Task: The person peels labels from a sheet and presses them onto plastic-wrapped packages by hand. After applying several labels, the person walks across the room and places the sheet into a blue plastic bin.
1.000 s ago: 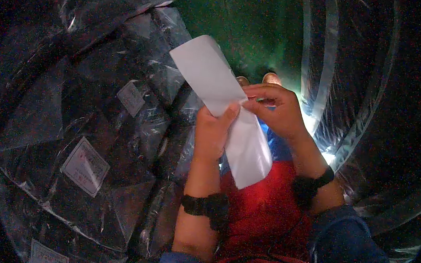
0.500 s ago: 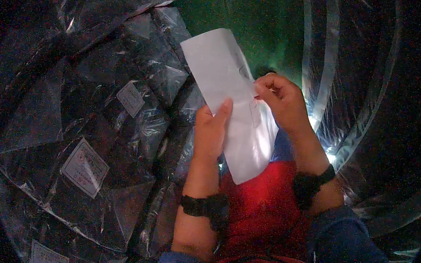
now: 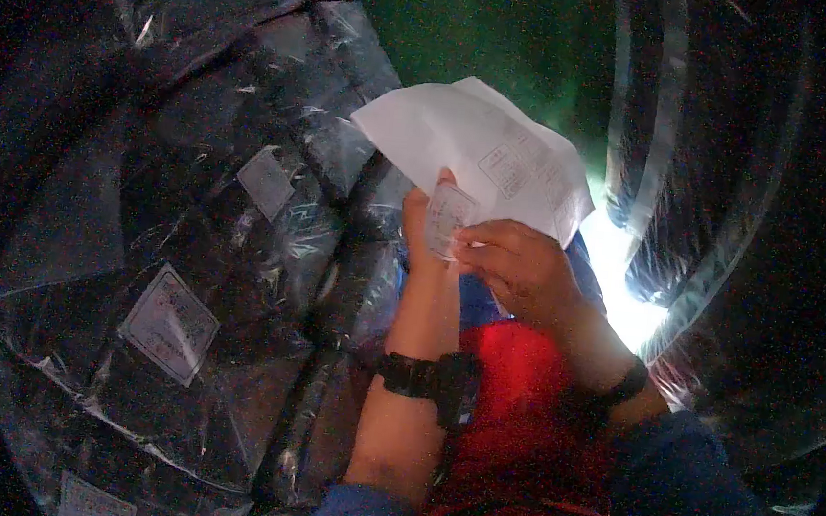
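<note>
My left hand (image 3: 418, 221) is closed on a white paper sheet (image 3: 434, 127), its thumb partly covered. Curved and folded, the sheet shows printed boxes and lines of text on its right part. My right hand (image 3: 525, 273) pinches the edge of a small printed label (image 3: 450, 220) with rounded corners. That label lies in front of my left thumb and the sheet's lower edge. Its text is too small to read.
To the left are dark packages in clear plastic wrap (image 3: 258, 343), with similar labels (image 3: 171, 325) on them. More shiny plastic film (image 3: 731, 217) hangs on the right, beside a bright light (image 3: 630, 306). The green floor (image 3: 492, 29) shows at the top.
The sheet has gone from hanging long and flat to curved, with its printed side showing. My right hand has moved down and left, and a separate label now shows in its fingers.
</note>
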`<state>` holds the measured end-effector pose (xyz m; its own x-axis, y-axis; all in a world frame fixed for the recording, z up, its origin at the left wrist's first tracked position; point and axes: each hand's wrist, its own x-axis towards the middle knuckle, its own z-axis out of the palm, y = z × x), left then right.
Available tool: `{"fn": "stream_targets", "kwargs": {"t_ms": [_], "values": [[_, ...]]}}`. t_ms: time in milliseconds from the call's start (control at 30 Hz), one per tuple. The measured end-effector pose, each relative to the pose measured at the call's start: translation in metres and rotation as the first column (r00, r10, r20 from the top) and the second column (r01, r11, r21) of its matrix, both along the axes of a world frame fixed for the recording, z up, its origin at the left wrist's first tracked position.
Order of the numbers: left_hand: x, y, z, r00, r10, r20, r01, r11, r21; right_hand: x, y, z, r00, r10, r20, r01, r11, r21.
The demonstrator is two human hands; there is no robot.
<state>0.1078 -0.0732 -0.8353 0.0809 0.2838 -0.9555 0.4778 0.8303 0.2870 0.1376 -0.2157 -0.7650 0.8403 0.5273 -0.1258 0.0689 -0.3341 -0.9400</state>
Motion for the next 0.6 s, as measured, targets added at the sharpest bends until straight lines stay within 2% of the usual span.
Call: {"fn": "stream_targets", "kwargs": {"t_ms": [67, 100, 133, 167, 200, 267, 300, 367, 400, 433, 500, 533, 600], "values": [[0.001, -0.001, 0.011, 0.957, -0.290, -0.023, 0.291, 0.947, 0.137, -0.003, -0.005, 0.002, 1.000, 0.010, 0.004, -0.010, 0.998, 0.055], [0.005, -0.003, 0.014, 0.954, -0.299, 0.002, 0.295, 0.942, 0.157, -0.006, -0.004, 0.004, 0.947, -0.166, -0.274, 0.181, 0.983, 0.031], [0.017, -0.009, 0.021, 0.951, -0.309, 0.026, 0.300, 0.938, 0.173, -0.006, -0.003, 0.008, 0.789, -0.323, -0.523, 0.352, 0.935, -0.046], [0.027, -0.014, 0.026, 0.948, -0.314, 0.060, 0.298, 0.936, 0.189, -0.005, -0.001, 0.010, 0.551, -0.443, -0.708, 0.480, 0.862, -0.165], [0.031, -0.016, 0.028, 0.945, -0.326, -0.008, 0.322, 0.931, 0.170, 0.000, 0.005, 0.006, 0.237, -0.412, -0.880, 0.638, 0.749, -0.179], [0.033, -0.019, 0.030, 0.923, -0.353, -0.151, 0.372, 0.920, 0.125, 0.000, 0.014, -0.004, 0.154, -0.295, -0.943, 0.624, 0.769, -0.138], [0.031, -0.019, 0.026, 0.899, -0.410, -0.154, 0.432, 0.888, 0.158, -0.001, 0.016, -0.009, 0.110, -0.229, -0.967, 0.619, 0.777, -0.113], [0.016, -0.015, 0.008, 0.839, -0.516, -0.171, 0.544, 0.808, 0.227, -0.005, 0.015, -0.016, 0.239, -0.336, -0.911, 0.547, 0.822, -0.160], [-0.002, -0.010, -0.011, 0.842, -0.521, -0.136, 0.538, 0.799, 0.269, -0.005, 0.013, -0.020, 0.307, -0.379, -0.873, 0.509, 0.840, -0.186], [-0.025, -0.004, -0.036, 0.844, -0.527, -0.098, 0.529, 0.790, 0.311, -0.003, 0.011, -0.024, 0.338, -0.439, -0.832, 0.526, 0.822, -0.221], [-0.027, -0.004, -0.050, 0.780, -0.613, -0.121, 0.607, 0.698, 0.378, 0.012, 0.007, -0.035, 0.396, -0.555, -0.732, 0.560, 0.777, -0.286], [-0.015, -0.009, -0.039, 0.707, -0.681, -0.191, 0.691, 0.605, 0.396, 0.026, 0.008, -0.048, 0.464, -0.562, -0.685, 0.570, 0.781, -0.254], [-0.020, -0.013, -0.037, 0.523, -0.780, -0.344, 0.842, 0.410, 0.351, 0.047, 0.032, -0.085, 0.560, -0.410, -0.720, 0.579, 0.816, -0.014]]}}
